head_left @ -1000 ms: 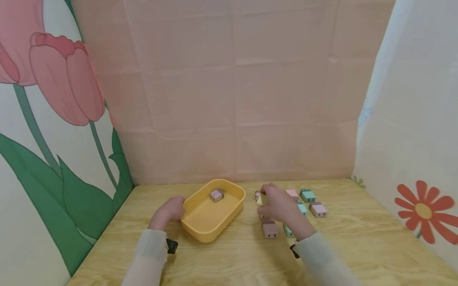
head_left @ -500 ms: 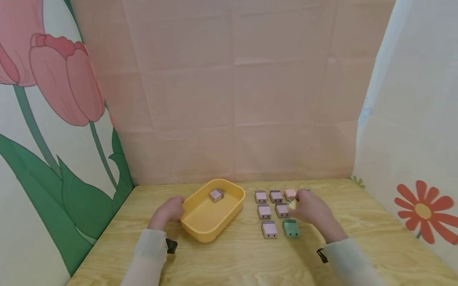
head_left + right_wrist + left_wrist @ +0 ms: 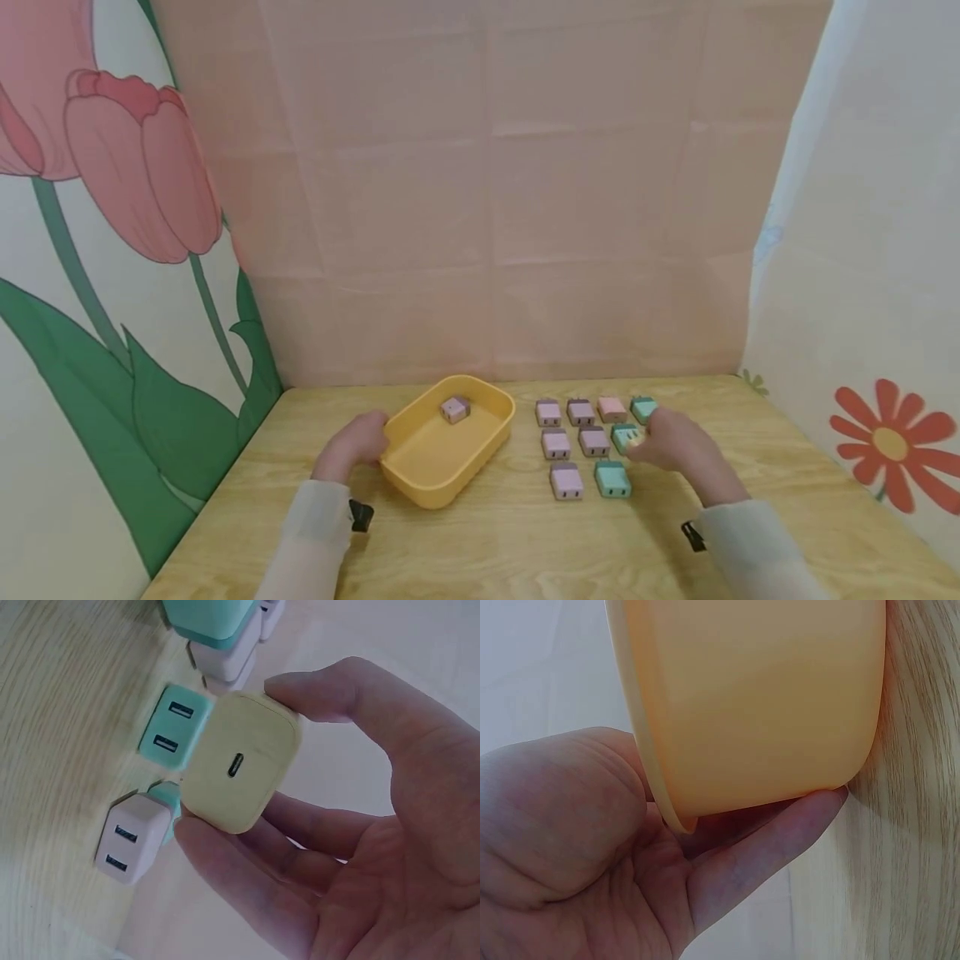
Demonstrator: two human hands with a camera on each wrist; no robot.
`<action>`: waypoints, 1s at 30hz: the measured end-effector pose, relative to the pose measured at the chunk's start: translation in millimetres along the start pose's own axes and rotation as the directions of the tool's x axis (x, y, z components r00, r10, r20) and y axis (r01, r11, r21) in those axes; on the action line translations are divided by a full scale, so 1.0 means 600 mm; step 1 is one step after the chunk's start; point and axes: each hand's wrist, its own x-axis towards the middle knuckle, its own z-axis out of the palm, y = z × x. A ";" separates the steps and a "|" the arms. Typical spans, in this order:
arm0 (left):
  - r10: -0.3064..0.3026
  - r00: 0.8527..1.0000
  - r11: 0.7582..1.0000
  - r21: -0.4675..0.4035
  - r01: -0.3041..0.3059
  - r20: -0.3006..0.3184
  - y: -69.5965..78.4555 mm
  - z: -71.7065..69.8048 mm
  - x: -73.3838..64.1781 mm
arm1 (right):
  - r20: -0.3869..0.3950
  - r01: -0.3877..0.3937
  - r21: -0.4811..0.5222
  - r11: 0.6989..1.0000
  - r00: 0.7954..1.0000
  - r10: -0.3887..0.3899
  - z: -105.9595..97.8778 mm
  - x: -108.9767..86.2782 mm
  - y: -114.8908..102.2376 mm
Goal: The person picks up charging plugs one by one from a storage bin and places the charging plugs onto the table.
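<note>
My left hand (image 3: 360, 437) holds the near left rim of a yellow plastic tray (image 3: 438, 454). In the left wrist view its fingers lie along the outer wall, while the thumb tip is hidden behind the rim. One lilac charger plug (image 3: 454, 409) lies inside the tray. Between thumb and fingers, my right hand (image 3: 678, 446) pinches a pale yellow charger plug (image 3: 262, 742), its single oval port facing the wrist camera. Below and beside that hand, a green charger plug (image 3: 176, 724) and a lilac one (image 3: 133, 836) show their twin ports.
Right of the tray, charger plugs stand in rough rows on the wooden table (image 3: 480, 550): lilac ones (image 3: 566, 482), a pink one (image 3: 611, 408) and green ones (image 3: 612, 479). A pink sheet (image 3: 480, 208) backs the table, with printed panels at both sides.
My right hand has moved right across the rows with the yellow charger plug, uncovering the lilac plugs at left. The left hand and tray stay where they were.
</note>
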 end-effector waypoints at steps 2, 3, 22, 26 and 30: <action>0.006 1.000 1.000 0.006 -0.006 -0.001 0.002 0.000 0.001 | 0.014 -0.020 -0.005 1.000 1.000 0.021 -0.002 -0.001 0.002; 0.009 1.000 1.000 0.003 -0.009 -0.001 0.002 0.000 0.001 | 0.022 -0.033 -0.007 0.999 0.999 0.033 -0.003 -0.001 0.002; 0.000 1.000 1.000 -0.025 0.000 0.005 0.005 -0.001 -0.002 | 0.142 -0.090 -0.041 0.995 0.985 0.095 0.003 -0.004 0.009; -0.006 1.000 0.999 -0.035 0.006 0.008 0.004 -0.002 -0.004 | 0.156 -0.119 -0.013 0.993 0.980 0.119 0.009 -0.004 0.010; -0.008 1.000 0.999 -0.047 0.008 0.014 0.004 -0.002 -0.006 | 0.156 -0.128 0.004 0.992 0.980 0.126 0.013 -0.007 0.009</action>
